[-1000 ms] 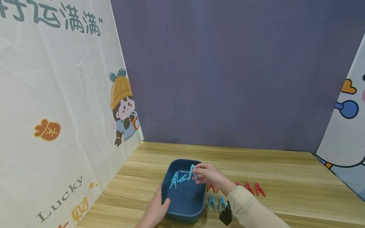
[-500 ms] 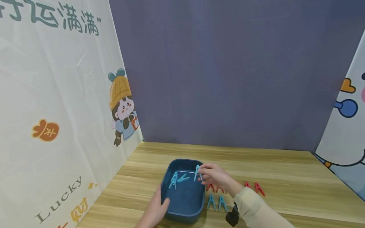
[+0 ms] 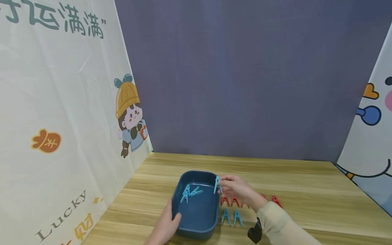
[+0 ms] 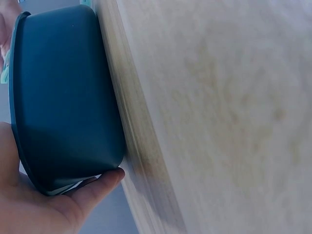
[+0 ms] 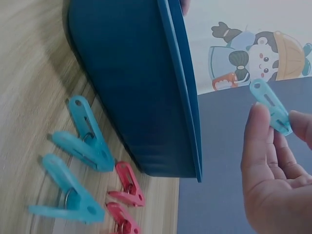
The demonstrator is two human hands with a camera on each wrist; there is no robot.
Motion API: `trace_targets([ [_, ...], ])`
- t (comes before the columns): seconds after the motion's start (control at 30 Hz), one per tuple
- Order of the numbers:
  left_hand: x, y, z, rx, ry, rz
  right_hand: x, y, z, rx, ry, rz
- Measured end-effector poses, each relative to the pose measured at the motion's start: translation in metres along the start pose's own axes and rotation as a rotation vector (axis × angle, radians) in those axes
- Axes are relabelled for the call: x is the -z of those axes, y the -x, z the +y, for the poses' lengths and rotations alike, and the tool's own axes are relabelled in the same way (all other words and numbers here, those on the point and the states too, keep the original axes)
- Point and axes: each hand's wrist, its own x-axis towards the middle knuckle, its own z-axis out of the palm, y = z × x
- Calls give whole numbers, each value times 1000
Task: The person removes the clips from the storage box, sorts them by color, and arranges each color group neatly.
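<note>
A dark blue plastic basin (image 3: 196, 216) stands on the wooden table, with several light blue clothespins (image 3: 185, 195) lying inside it. My left hand (image 3: 166, 223) holds the basin by its left side near the front, thumb over the rim; the left wrist view shows fingers along the outer wall (image 4: 63, 97). Between thumb and fingers, my right hand (image 3: 238, 190) pinches another light blue clothespin (image 5: 271, 106), up at the basin's right rim. Right of the basin, two light blue clothespins (image 3: 226, 217) stand nearer me, in front of a row of red clothespins (image 3: 234, 201).
Some of the red row is hidden behind my right forearm; a red clothespin (image 3: 277, 200) shows beyond it. A grey-purple backdrop (image 3: 232, 81) rises behind the table (image 3: 306, 190), and a printed white sheet (image 3: 70, 112) hangs along the left.
My right hand has carried the pinched clothespin rightward, from over the basin's inside to its right rim. The left hand keeps its hold on the basin.
</note>
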Motion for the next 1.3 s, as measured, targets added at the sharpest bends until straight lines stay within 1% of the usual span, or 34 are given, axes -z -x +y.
trace_targets([
  [0.17, 1, 0, 1, 7, 1, -3, 7, 2, 2, 24, -11, -12],
  [0.3, 1, 0, 1, 8, -5, -5, 15, 6, 5, 22, -1, -6],
  [0.57, 0, -1, 0, 17, 0, -6, 26, 12, 10, -7, 8, 13],
  [0.73, -1, 0, -1, -6, -17, 14, 29, 16, 9, -27, 11, 23],
  [0.8, -1, 0, -1, -14, -25, 19, 31, 18, 8, -33, 20, 28],
  [0.97, -1, 0, 0, -8, -23, 8, 36, 21, 10, -39, 72, 29],
  [1.1, 0, 1, 2, -3, -16, 7, 41, 24, 13, -54, 88, 26],
  [1.3, 0, 2, 3, 5, -15, 9, 47, 29, 18, -93, 95, 68],
])
